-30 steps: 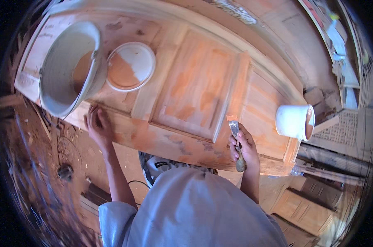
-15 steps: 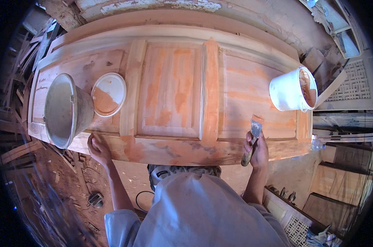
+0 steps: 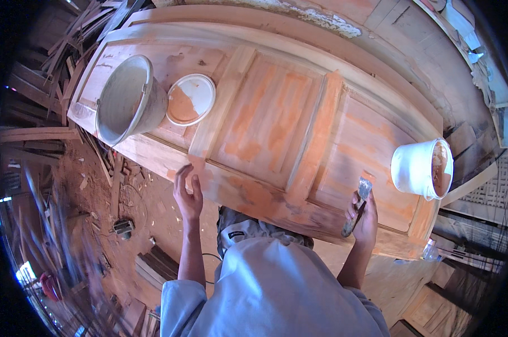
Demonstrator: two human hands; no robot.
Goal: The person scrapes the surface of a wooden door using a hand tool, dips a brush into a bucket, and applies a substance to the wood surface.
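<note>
A panelled wooden door (image 3: 254,194) lies flat before me, streaked with orange filler. In my right hand (image 3: 368,220) is a putty knife (image 3: 359,205), its blade up and tipped with orange paste, above the door's near right edge. My left hand (image 3: 188,194) holds nothing; its fingers are apart beside the near edge. A white tub (image 3: 411,168) with orange paste inside sits at the door's right end. Toward the left end are a grey bucket (image 3: 125,101), tilted in view, and a round white lid (image 3: 200,90) partly covered with orange paste.
Scrap wood (image 3: 46,84) is heaped at the far left. On the dirt floor (image 3: 147,224) lie a small dark device (image 3: 122,227) and stacked boards (image 3: 156,267). A clear bottle (image 3: 431,251) stands by the door's right end. A wall (image 3: 372,62) runs behind the door.
The view has turned, so the door now slants down to the right. My left hand has moved right along the near edge, fingers raised. My right hand still holds the putty knife.
</note>
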